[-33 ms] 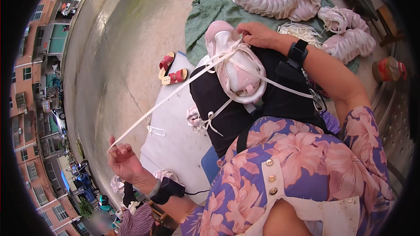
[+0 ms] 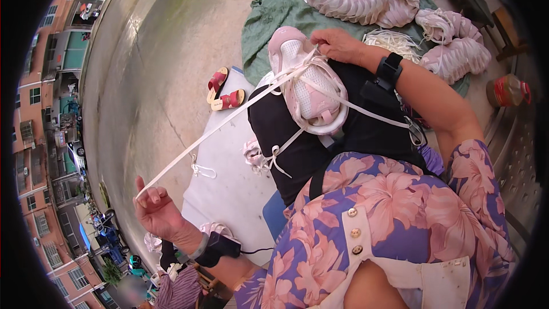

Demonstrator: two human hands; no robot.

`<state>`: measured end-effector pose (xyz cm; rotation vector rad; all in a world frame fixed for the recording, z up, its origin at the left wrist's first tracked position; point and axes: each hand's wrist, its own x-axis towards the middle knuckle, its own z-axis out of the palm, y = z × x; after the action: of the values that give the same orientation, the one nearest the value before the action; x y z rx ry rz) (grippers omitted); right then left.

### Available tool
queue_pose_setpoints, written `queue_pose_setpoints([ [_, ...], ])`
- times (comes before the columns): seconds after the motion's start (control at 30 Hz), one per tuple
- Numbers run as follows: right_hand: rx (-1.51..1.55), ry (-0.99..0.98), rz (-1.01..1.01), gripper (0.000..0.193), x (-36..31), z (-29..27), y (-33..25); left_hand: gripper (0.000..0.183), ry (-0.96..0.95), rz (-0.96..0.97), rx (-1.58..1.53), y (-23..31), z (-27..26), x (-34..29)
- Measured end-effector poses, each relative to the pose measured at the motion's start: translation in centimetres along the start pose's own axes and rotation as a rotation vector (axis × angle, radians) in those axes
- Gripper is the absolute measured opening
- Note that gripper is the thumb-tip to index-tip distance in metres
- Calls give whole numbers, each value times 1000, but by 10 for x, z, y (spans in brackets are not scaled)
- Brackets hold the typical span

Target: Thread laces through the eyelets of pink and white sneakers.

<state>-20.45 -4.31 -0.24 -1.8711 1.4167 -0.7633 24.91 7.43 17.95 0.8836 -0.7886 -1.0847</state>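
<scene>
A padded pale pink-and-white shoe upper [image 2: 306, 105] with mesh panels lies on the black cloth [image 2: 369, 137] covering the lap. It looks light, soft and prone to buckling; its eyelet edge seems the firmest hold. At near left, the left hand [image 2: 157, 212] has its fingers closed on a flat white fabric lace [image 2: 209, 136], drawn straight and probably slippery. The right hand [image 2: 340, 46] has bent fingers at the upper's far right edge; I cannot tell exactly what they pinch.
</scene>
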Motion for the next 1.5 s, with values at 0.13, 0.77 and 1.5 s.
queue_pose_setpoints([
  [0.13,-98,296,-5,18,-10,-4,-4,14,-331,87,-246,10,56,-5],
  [0.77,362,541,108,32,-58,12,-39,23,238,-399,243,-4,-102,-66],
  [1.5,894,-349,421,38,-184,-63,-91,12,-34,-192,292,-62,46,11],
])
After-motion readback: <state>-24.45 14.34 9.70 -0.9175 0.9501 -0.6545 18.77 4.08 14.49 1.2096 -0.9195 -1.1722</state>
